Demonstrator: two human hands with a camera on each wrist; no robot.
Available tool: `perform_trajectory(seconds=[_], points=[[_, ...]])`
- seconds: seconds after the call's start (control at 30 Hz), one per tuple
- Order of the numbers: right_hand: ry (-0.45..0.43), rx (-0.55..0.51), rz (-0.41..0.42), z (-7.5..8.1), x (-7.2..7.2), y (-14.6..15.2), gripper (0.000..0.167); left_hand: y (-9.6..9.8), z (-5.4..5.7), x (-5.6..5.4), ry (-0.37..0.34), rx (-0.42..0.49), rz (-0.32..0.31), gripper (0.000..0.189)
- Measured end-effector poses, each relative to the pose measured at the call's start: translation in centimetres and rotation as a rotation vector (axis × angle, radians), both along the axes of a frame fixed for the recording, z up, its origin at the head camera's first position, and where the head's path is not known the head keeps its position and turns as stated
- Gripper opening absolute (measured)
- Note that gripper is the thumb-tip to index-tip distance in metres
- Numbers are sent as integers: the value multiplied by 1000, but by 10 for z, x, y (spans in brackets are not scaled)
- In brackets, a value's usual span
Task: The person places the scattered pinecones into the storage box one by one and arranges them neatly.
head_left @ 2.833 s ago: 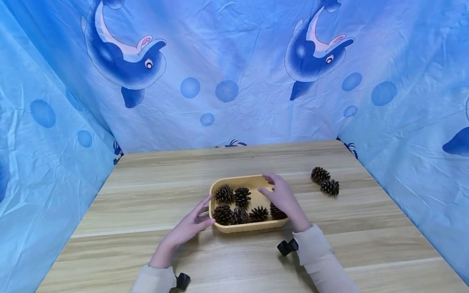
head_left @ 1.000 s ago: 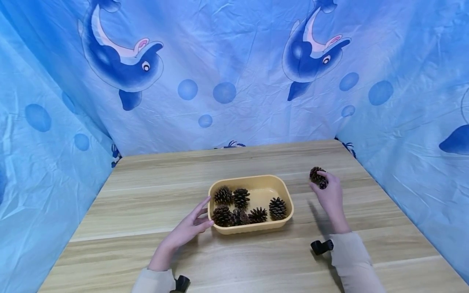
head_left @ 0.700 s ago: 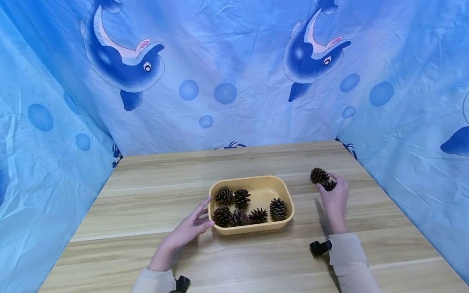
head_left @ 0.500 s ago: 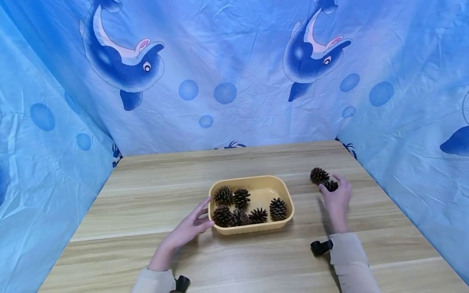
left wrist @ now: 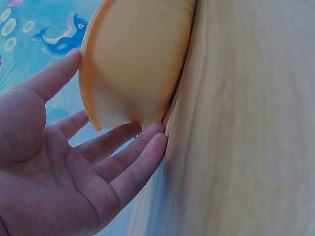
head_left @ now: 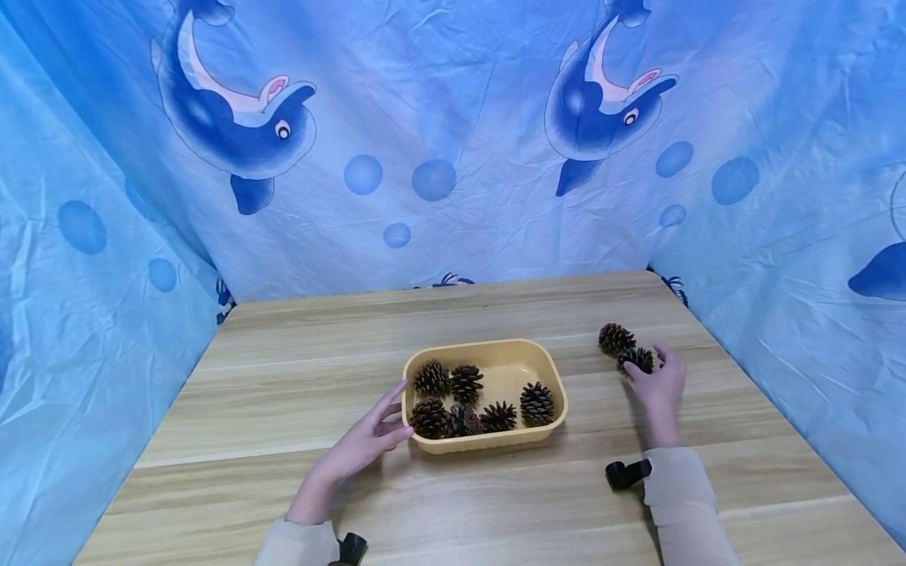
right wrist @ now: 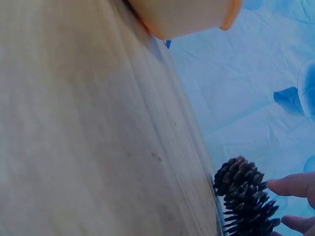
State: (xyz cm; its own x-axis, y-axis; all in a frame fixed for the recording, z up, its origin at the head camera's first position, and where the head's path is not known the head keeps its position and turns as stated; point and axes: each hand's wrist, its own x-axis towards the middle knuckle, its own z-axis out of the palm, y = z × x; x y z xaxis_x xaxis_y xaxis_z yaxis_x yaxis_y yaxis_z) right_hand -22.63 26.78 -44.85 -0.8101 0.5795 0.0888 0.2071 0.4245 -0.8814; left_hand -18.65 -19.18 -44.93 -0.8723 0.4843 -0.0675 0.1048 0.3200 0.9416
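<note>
My left hand (head_left: 364, 440) rests its spread, fairly straight fingers against the left end of a yellow plastic tray (head_left: 495, 444). In the left wrist view, fingertips (left wrist: 74, 54) touch the tray's rim and lower side (left wrist: 138, 64). Several pine cones (head_left: 536, 402) lie in the tray, mostly along its left and near sides. To the right of the tray, two more pine cones sit together on the table. My right hand (head_left: 660, 387) is at the nearer pine cone (head_left: 637, 360), thumb and fingers spread about it. The farther pine cone (head_left: 616, 339) touches or nearly touches it.
The wooden table (head_left: 304, 377) is backed and flanked by blue cloth (head_left: 453, 118) printed with dolphins. A black wrist camera (head_left: 627, 474) is on the right sleeve, and another black camera (head_left: 351, 546) is on the left.
My right hand has left the tray for the two pine cones, moved from the farther to the nearer one, then shifted slightly right with fingers wider. The left hand stays at the tray.
</note>
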Motion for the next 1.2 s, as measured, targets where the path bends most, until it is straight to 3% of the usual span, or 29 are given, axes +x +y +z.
perform_trajectory(seconds=[0.13,0.33,0.7,1.2], points=[[-41,-75,25,-1,1,5,69,0,1,0,4,0,-6,78],[-33,-186,30,-5,0,8,62,0,0,1,8,0,-10,79],[-57,-169,18,-8,2,15,53,0,0,1,2,5,-8,78],[-91,-200,20,8,7,19,57,0,3,2,-15,0,0,78]])
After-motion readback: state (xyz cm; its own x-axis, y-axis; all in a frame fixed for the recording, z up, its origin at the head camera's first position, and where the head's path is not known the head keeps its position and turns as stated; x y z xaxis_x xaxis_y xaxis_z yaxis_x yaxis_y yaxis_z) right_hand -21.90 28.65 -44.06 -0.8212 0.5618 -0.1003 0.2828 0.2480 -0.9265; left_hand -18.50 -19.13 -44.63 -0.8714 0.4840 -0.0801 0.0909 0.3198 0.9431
